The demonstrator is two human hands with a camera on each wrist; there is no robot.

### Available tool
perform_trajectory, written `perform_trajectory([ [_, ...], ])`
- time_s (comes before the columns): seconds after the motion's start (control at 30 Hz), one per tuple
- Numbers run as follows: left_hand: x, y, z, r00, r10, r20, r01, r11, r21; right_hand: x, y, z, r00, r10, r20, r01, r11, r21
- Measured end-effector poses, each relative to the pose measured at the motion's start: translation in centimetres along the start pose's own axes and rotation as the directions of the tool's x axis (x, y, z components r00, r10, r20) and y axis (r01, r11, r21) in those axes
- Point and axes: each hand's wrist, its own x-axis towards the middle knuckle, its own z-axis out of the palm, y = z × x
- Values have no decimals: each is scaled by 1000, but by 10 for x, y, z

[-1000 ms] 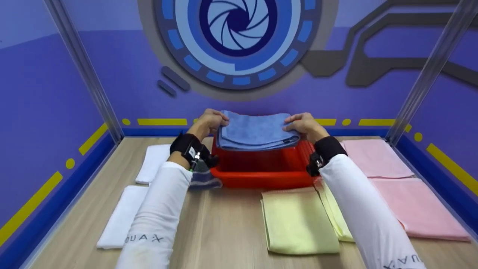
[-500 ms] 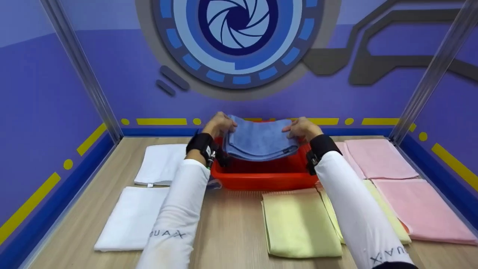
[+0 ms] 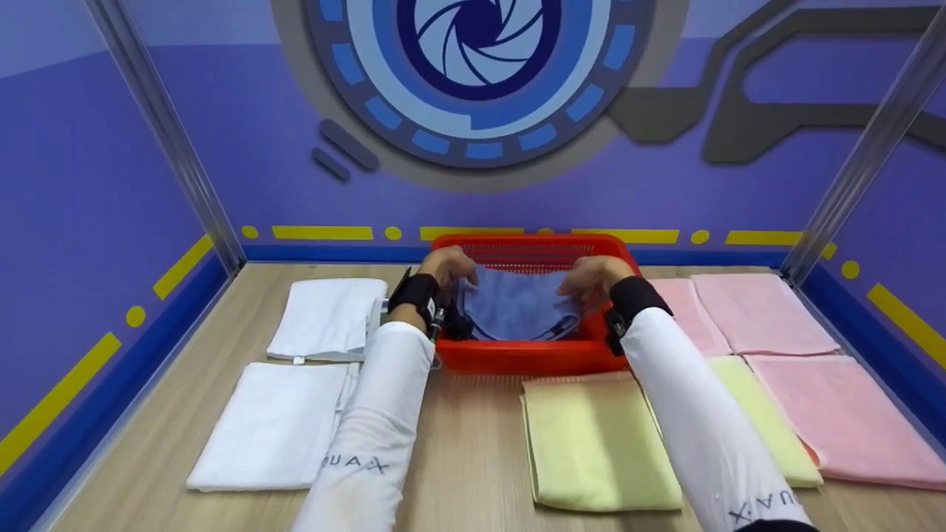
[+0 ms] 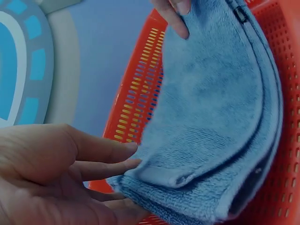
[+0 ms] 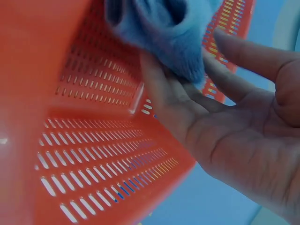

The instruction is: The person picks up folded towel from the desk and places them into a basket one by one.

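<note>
Sagging between hands, blue towel, inside red basket

Probably a booth: printed panels stand beyond the fingers, metal posts to either side, wood-grain tabletop beneath.

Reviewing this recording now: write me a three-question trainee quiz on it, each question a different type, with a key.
1. Multiple choice: Which cloth do the left grip and right grip hold: A) white, B) blue, C) green?
2. True or false: The pink cloths lie to the right of the red basket.
3. Fill in: The nearest folded cloth in front of the basket is ____ in colour.

Key: 1: B, the blue cloth. 2: true. 3: yellow.
</note>
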Motion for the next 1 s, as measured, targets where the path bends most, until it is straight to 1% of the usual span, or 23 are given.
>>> perform_trajectory([
  [0.1,0,2,3,997,0,74,-6,997,72,-1,2,2,999,18,36,-18,1000,7],
  [0.2,-2,6,4,993,-3,118,-13,991,135,-5,1,3,998,3,68,-5,1000,21],
  [0.33,-8,12,4,989,-17,148,-11,982,189,-8,-2,5,995,-7,102,0,998,66],
  [0.43,-11,15,5,981,-23,191,-22,972,232,-8,-1,5,993,-2,119,-6,998,67],
  [0.53,-14,17,5,974,-33,224,-27,966,257,-8,0,6,991,-9,130,4,999,39],
  [0.63,-18,16,6,971,-51,233,-18,959,283,-7,1,7,989,-8,146,8,1000,5],
  [0.73,-21,14,7,967,-78,240,13,965,263,-10,2,7,985,14,173,-9,999,-31],
  [0.8,-22,12,7,966,-71,248,6,967,253,-14,4,5,985,18,174,-7,998,-63],
  [0.83,-23,11,8,966,-66,248,7,973,230,-17,5,3,986,12,166,0,997,-75],
  [0.9,-27,10,8,973,-47,226,4,983,186,-26,7,-3,990,-12,139,27,994,-109],
  [1.0,-37,8,6,986,8,167,-17,998,56,-40,10,-14,995,-62,82,74,985,-156],
])
